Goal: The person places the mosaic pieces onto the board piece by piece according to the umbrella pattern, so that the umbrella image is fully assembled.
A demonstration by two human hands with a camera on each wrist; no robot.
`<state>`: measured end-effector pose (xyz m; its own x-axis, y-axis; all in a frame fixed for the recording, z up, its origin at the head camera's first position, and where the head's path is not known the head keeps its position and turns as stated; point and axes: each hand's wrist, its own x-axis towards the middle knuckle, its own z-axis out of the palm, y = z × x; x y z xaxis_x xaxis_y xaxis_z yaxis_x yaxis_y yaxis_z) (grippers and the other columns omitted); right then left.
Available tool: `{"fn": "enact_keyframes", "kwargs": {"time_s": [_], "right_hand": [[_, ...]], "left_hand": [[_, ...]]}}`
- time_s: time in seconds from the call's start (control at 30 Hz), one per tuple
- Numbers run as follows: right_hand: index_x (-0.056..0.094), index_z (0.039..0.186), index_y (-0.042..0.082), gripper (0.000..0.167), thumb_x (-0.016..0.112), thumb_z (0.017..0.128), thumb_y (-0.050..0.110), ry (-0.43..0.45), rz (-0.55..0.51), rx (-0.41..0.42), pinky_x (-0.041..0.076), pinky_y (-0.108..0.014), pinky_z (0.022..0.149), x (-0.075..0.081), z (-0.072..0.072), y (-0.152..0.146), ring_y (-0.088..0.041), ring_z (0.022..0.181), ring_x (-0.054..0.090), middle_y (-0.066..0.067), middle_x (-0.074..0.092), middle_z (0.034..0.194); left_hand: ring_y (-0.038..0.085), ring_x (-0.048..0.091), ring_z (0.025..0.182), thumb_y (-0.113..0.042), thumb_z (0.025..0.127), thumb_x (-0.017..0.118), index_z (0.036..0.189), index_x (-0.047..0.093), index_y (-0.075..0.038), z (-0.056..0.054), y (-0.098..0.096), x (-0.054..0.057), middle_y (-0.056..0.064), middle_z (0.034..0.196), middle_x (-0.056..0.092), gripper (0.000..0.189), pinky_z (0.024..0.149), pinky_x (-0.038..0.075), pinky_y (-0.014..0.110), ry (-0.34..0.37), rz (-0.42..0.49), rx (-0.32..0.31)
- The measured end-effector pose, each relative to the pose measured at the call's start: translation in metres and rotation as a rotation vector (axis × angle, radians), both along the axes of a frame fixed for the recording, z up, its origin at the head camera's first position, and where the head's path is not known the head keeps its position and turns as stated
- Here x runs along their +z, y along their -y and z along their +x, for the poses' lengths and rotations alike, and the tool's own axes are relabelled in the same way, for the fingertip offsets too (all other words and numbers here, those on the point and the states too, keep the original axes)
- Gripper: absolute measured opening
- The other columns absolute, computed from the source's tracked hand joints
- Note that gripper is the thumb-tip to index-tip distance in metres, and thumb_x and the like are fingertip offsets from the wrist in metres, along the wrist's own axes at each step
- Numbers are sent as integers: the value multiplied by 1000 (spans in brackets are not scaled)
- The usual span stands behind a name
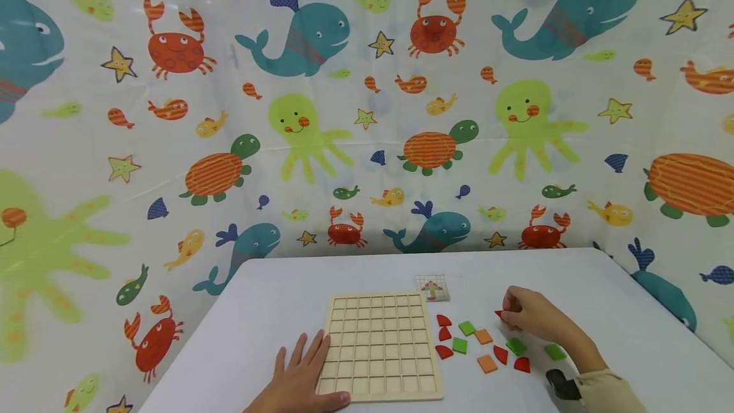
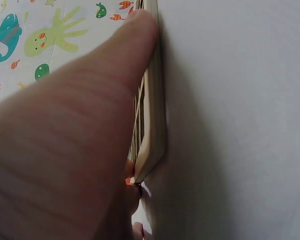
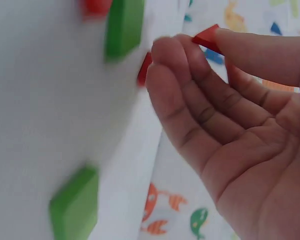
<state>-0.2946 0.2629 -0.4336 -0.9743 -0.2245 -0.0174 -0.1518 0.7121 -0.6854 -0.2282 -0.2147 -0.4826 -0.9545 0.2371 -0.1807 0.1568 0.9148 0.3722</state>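
Observation:
A wooden grid board [image 1: 395,397] lies on the white table. My left hand [image 1: 301,378] rests at its front left corner, fingers straight along the left side and thumb over the front edge. In the left wrist view the thumb [image 2: 122,47] presses on the board's rim [image 2: 155,100]. Over the right part of the table, my right hand [image 1: 533,315] pinches a small red piece [image 3: 208,38] between thumb and fingertips. That piece is flat with a pointed corner; the rest of it is covered by the fingers. Below this hand lies a green piece [image 1: 516,346].
Between board and right hand lie loose red quarter-circle pieces [image 1: 444,352], green squares [image 1: 467,328] and orange squares [image 1: 487,363]. Another green piece [image 1: 555,352] lies near the right wrist. A pattern card [image 1: 433,287] stands behind the board's far right corner. A sea-animal curtain [image 1: 367,202] hangs behind the table.

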Motion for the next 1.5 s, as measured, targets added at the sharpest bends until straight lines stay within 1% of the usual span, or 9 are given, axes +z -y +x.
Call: {"fn": "enact_keyframes", "kwargs": {"time_s": [0.07,0.17,0.4,0.57,0.73,0.93,1.1,1.33,1.5], "right_hand": [[58,97,4,14,71,100,3,-2,-60,20,58,-32,71,2,-1,9,-21,77,63,-4,64,85],[57,99,3,14,71,100,2,-14,-114,48,61,-34,73,4,-5,24,-22,76,65,-6,68,87],[59,102,3,12,70,100,0,-35,-167,104,62,-33,71,4,-17,66,-21,73,65,-5,66,85],[62,104,1,10,71,100,0,-79,-182,204,59,-32,69,2,-24,99,-20,74,63,-4,63,86],[64,103,-2,7,70,99,-3,-109,-216,314,60,-31,69,-4,-33,131,-22,73,66,-4,65,85],[66,98,1,7,69,96,-5,-136,-164,383,57,-29,66,-10,-48,168,-18,69,65,0,63,81],[65,94,2,11,67,94,-8,-169,-130,444,53,-31,65,-11,-58,193,-17,67,64,0,62,79],[65,87,6,17,71,93,-8,-225,-43,448,47,-35,67,-18,-65,213,-15,70,51,2,58,79],[66,87,6,17,72,92,-8,-228,-35,431,48,-35,68,-20,-67,220,-16,72,52,0,61,82]], "left_hand": [[52,11,159,-84,82,68,167,33,-3,0,1,0,18,174,26,122,117,-2,80,-3,-2,2],[52,11,159,-84,82,68,167,33,-3,-1,0,-1,18,174,26,123,117,-2,80,-12,-3,0],[53,9,159,-84,82,67,167,33,-3,-2,-3,-2,19,174,25,122,116,-4,81,-2,12,-12],[53,10,159,-84,83,67,167,33,-2,-2,-3,-3,19,174,25,122,116,-3,81,-4,15,-19],[54,12,158,-81,85,68,166,33,-1,-1,-3,-4,19,174,27,119,116,-1,82,-3,8,-20],[53,13,158,-81,85,69,166,33,-1,0,-4,-2,20,173,27,120,116,0,81,0,1,-19],[52,15,158,-82,87,67,167,33,-2,2,-3,0,18,173,28,118,116,3,81,-37,-26,-33],[51,14,159,-90,78,63,168,32,-5,3,-2,0,14,174,28,127,118,1,80,-39,-33,-11],[51,12,159,-90,78,63,169,29,-4,3,2,0,14,175,27,129,118,-1,80,-42,-17,-11]]}}
